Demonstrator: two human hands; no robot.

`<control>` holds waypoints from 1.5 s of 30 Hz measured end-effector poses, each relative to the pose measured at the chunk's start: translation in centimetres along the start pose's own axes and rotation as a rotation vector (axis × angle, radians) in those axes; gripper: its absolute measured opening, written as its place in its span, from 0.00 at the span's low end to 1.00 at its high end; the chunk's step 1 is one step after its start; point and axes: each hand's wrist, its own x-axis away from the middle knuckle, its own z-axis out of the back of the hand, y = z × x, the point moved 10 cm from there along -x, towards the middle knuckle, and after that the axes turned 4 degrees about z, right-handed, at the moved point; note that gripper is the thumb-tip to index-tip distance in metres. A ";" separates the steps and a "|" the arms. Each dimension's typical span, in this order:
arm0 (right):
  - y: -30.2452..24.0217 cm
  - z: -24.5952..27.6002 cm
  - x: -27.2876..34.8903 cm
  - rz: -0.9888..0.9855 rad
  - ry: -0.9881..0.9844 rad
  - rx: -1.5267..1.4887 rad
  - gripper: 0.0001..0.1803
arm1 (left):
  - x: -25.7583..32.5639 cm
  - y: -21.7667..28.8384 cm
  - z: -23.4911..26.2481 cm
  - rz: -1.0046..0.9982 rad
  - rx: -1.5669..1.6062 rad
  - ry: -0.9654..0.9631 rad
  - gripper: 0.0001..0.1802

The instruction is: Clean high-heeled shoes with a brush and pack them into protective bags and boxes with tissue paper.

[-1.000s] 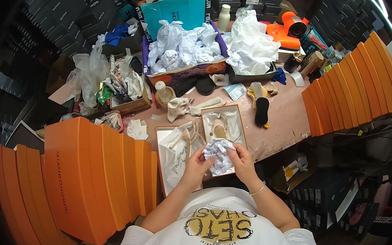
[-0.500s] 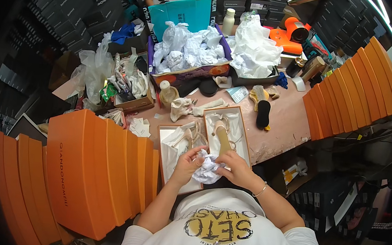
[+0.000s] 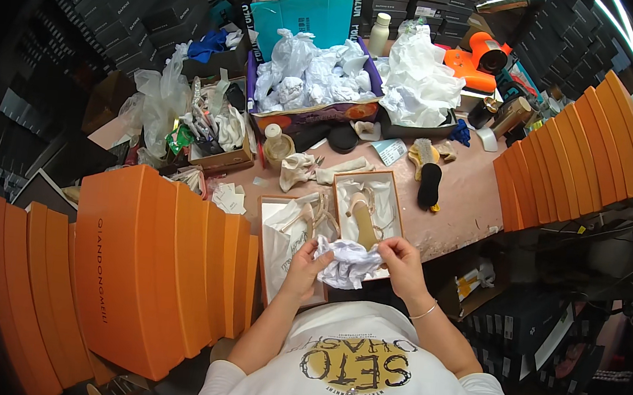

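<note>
A crumpled sheet of white tissue paper (image 3: 346, 266) is stretched between my two hands, above the near edge of the table. My left hand (image 3: 305, 266) pinches its left side. My right hand (image 3: 403, 265) grips its right edge between thumb and fingers. Just beyond the paper, an orange-edged shoebox (image 3: 399, 205) lined with white tissue holds a strappy high-heeled sandal (image 3: 362, 219), sole up. To its left lies the other box part (image 3: 261, 226), where a second sandal (image 3: 310, 216) rests on tissue. The paper and my hands cover the near ends of both.
Stacked orange shoeboxes stand at left (image 3: 127, 263) and right (image 3: 580, 147). At the back, a purple box (image 3: 305, 117) overflows with crumpled paper beside a dark tray (image 3: 418, 131). A bottle (image 3: 278, 148), black brush (image 3: 430, 185), cloth (image 3: 298, 171) and orange heat tool (image 3: 472, 71) lie around.
The tissue paper was a bunched wad and is now pulled wider. My right hand has moved to the right, away from my left, uncovering more of the right sandal.
</note>
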 end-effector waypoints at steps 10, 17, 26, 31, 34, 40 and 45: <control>-0.8 -4.1 0.9 0.034 -0.172 0.095 0.33 | 1.1 0.3 -3.0 -0.152 -0.216 -0.071 0.16; 1.3 -2.2 -0.1 -0.170 -0.011 -0.328 0.11 | 1.1 -0.7 -2.3 -0.060 -0.098 -0.322 0.19; -1.2 1.1 -1.9 0.002 0.038 -0.155 0.08 | 0.8 0.9 -1.6 -0.069 -0.099 0.003 0.16; -5.5 2.7 -2.9 0.188 -0.098 0.285 0.12 | 0.3 4.1 3.3 -0.209 0.061 0.100 0.11; -5.6 3.8 -3.4 0.028 0.009 -0.330 0.13 | -0.6 3.5 7.5 -0.174 0.148 0.278 0.14; -4.7 1.5 -0.6 0.190 0.056 -0.197 0.18 | 4.2 5.1 -3.0 -0.360 -0.303 0.017 0.40; -2.3 -3.6 1.5 -0.010 -0.084 -0.470 0.19 | -1.6 -1.1 -2.5 -0.025 0.099 0.042 0.24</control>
